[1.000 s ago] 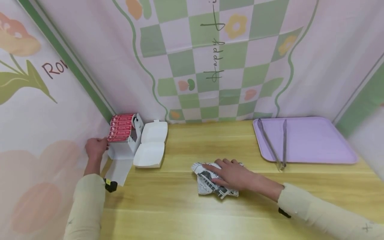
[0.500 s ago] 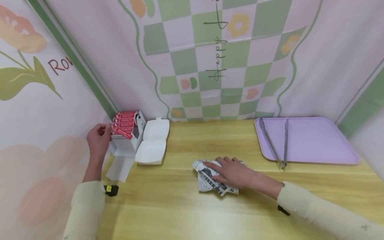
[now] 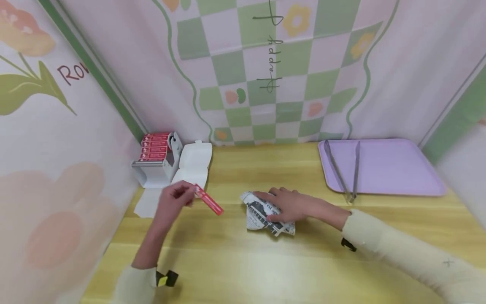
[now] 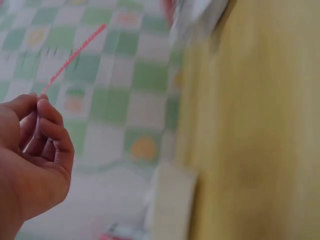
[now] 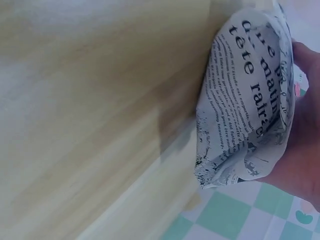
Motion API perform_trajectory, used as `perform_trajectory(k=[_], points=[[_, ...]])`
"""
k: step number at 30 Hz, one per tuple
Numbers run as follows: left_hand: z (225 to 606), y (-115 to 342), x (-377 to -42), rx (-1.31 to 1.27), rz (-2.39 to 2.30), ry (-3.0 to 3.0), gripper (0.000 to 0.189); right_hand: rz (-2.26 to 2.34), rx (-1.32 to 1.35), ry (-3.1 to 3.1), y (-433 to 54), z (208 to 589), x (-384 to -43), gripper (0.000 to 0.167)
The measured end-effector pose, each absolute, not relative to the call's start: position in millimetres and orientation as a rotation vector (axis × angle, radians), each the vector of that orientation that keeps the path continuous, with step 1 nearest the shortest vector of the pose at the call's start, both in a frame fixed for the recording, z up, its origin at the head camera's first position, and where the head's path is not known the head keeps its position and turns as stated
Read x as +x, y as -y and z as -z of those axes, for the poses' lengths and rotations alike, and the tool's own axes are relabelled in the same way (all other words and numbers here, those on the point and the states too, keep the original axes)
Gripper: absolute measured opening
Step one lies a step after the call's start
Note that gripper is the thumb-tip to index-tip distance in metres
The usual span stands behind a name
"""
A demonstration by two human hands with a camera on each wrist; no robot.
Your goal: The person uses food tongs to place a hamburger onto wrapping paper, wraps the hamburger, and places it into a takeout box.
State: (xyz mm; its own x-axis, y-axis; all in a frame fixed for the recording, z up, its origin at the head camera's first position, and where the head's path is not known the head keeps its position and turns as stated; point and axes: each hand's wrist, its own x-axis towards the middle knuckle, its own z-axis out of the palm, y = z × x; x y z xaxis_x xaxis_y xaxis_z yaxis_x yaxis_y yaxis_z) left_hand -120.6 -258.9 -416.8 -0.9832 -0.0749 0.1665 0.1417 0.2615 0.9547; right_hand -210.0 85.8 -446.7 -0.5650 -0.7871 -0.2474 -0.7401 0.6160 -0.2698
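Observation:
In the head view my left hand [image 3: 171, 207] pinches a red label strip [image 3: 210, 201] between thumb and fingertips, in front of the open white box. The left wrist view shows the strip [image 4: 75, 57] nearly edge-on, sticking out from the fingertips. My right hand [image 3: 290, 204] rests with extended fingers on a package wrapped in newspaper-print paper [image 3: 259, 214] at the middle of the table. Seen from the right wrist, the printed wrapper [image 5: 240, 100] is folded and creased, and hides most of the fingers. More red labels [image 3: 155, 145] sit on a roll in the white dispenser [image 3: 153, 175].
The open white clamshell box [image 3: 196, 157] stands beside the dispenser. A white paper piece [image 3: 146, 203] lies before the dispenser. At the back right is a purple tray [image 3: 398, 169], with metal tongs [image 3: 355, 169] lying across its left part. Printed cloth walls border the table.
My left hand has pulled a red label off the dispenser and carried it right and nearer to me, toward the package. My right hand stays on the package.

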Motion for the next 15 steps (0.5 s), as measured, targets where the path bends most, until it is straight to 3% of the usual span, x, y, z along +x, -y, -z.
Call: perform_trajectory(k=[8, 15], points=[[460.1, 204.2, -112.6, -0.154, 2.03, 2.481, 0.019, 0.238, -1.193, -2.554, -77.4, 448.4, -209.2, 0.084], [479.6, 186.6, -109.0, -0.04, 2.145, 2.501, 0.022, 0.218, -1.168, -2.601, -70.8, 457.5, -202.3, 0.091]])
